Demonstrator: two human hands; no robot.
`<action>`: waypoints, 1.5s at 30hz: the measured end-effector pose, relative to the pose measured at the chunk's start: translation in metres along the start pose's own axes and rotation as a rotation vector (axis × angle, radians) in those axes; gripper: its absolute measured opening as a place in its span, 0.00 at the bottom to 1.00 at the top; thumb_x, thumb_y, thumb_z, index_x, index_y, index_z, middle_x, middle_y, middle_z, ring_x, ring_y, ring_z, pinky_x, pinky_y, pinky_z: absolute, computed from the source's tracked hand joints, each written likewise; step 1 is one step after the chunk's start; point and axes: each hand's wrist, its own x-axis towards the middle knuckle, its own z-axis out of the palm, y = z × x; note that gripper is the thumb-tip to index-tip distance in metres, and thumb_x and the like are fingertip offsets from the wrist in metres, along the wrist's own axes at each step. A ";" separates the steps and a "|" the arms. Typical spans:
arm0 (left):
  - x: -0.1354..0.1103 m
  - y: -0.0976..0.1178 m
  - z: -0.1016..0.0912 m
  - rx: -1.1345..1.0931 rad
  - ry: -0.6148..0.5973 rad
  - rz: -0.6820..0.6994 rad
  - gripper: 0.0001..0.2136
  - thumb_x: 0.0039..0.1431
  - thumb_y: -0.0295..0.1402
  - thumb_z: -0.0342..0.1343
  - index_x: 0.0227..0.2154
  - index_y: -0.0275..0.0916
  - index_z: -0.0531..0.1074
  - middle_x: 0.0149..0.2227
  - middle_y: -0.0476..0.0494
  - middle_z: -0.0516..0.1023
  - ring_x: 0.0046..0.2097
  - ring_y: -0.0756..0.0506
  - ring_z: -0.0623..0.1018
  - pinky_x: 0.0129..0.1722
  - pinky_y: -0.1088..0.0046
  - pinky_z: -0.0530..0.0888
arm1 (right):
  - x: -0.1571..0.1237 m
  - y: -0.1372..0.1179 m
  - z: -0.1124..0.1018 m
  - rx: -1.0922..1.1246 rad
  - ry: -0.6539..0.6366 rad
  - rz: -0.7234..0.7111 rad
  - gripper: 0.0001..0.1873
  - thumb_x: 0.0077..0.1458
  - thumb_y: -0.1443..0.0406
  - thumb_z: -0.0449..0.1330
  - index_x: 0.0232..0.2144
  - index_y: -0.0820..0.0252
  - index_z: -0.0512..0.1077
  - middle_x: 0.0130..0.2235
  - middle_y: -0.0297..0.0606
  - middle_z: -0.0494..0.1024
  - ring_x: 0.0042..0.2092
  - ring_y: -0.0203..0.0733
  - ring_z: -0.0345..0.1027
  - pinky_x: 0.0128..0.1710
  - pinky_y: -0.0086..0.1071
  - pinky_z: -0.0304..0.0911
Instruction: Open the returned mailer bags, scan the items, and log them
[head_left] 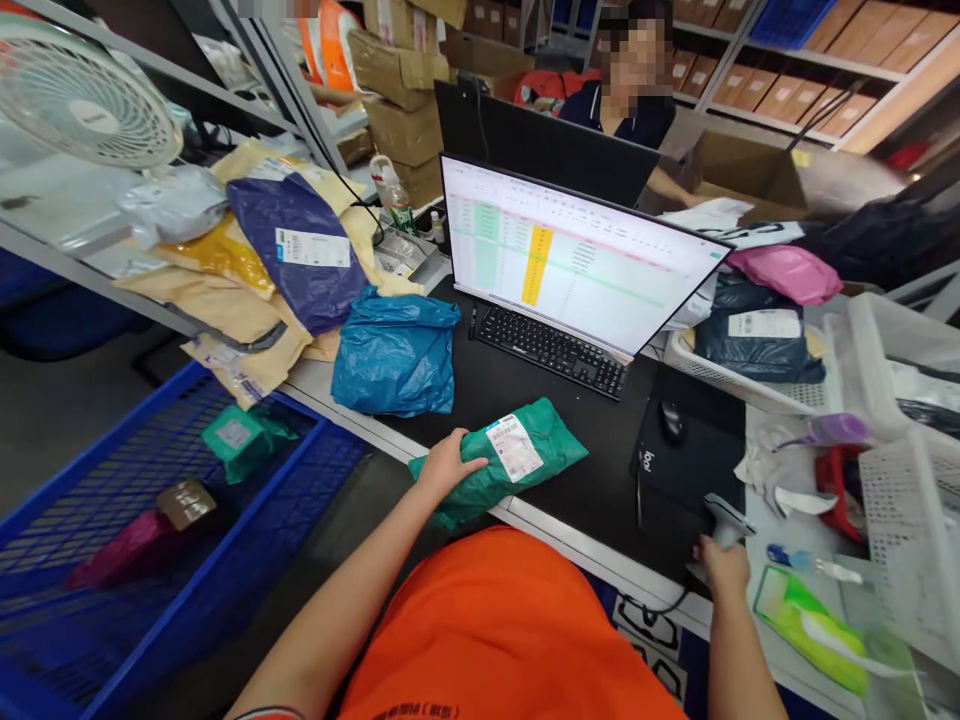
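Observation:
My left hand (444, 463) rests on the left end of a green plastic mail parcel (510, 455) with a white label, lying at the front edge of the black desk (495, 385). Its fingers curl over the parcel. My right hand (724, 566) is closed around the grey handle of a barcode scanner (726, 520) at the desk's right front, beside a black mouse pad (686, 460).
A monitor (577, 255) and keyboard (551, 350) stand behind the parcel. A blue parcel (394, 352), a purple one (304, 250) and yellow mailers pile at the left. A blue wire cart (150, 530) holds parcels below. White baskets (900, 500) stand right. Another person sits behind the monitors.

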 end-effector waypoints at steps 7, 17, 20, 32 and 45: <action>-0.010 -0.020 0.025 0.064 0.202 -0.041 0.22 0.71 0.44 0.45 0.59 0.37 0.71 0.57 0.35 0.77 0.58 0.37 0.76 0.59 0.58 0.71 | -0.046 -0.083 -0.010 0.294 -0.405 0.034 0.32 0.40 0.46 0.67 0.44 0.59 0.71 0.21 0.27 0.68 0.21 0.36 0.61 0.21 0.32 0.63; -0.041 -0.007 0.067 0.175 0.304 -0.074 0.34 0.63 0.46 0.58 0.67 0.33 0.61 0.68 0.27 0.64 0.66 0.30 0.67 0.65 0.48 0.65 | -0.158 -0.236 0.079 -0.161 -1.011 -0.497 0.10 0.53 0.64 0.58 0.40 0.60 0.70 0.27 0.32 0.76 0.24 0.37 0.72 0.26 0.28 0.63; -0.052 -0.008 0.077 0.157 0.304 -0.100 0.37 0.61 0.46 0.60 0.68 0.33 0.60 0.68 0.26 0.63 0.67 0.30 0.66 0.65 0.48 0.64 | -0.153 -0.228 0.091 -0.249 -1.012 -0.542 0.10 0.53 0.66 0.57 0.39 0.60 0.70 0.28 0.33 0.76 0.25 0.37 0.71 0.27 0.28 0.62; -0.063 -0.011 0.086 0.144 0.347 -0.104 0.36 0.60 0.46 0.60 0.67 0.33 0.60 0.68 0.27 0.64 0.68 0.30 0.65 0.66 0.48 0.62 | -0.166 -0.219 0.077 -0.209 -1.022 -0.675 0.12 0.54 0.62 0.57 0.40 0.59 0.73 0.36 0.41 0.80 0.39 0.46 0.75 0.37 0.33 0.65; -0.075 -0.026 0.073 0.182 0.569 0.108 0.25 0.64 0.42 0.56 0.60 0.36 0.68 0.64 0.29 0.68 0.64 0.31 0.68 0.63 0.45 0.67 | -0.111 -0.133 0.038 -0.017 -0.561 -0.261 0.38 0.50 0.43 0.56 0.56 0.60 0.64 0.29 0.38 0.79 0.27 0.49 0.74 0.29 0.39 0.68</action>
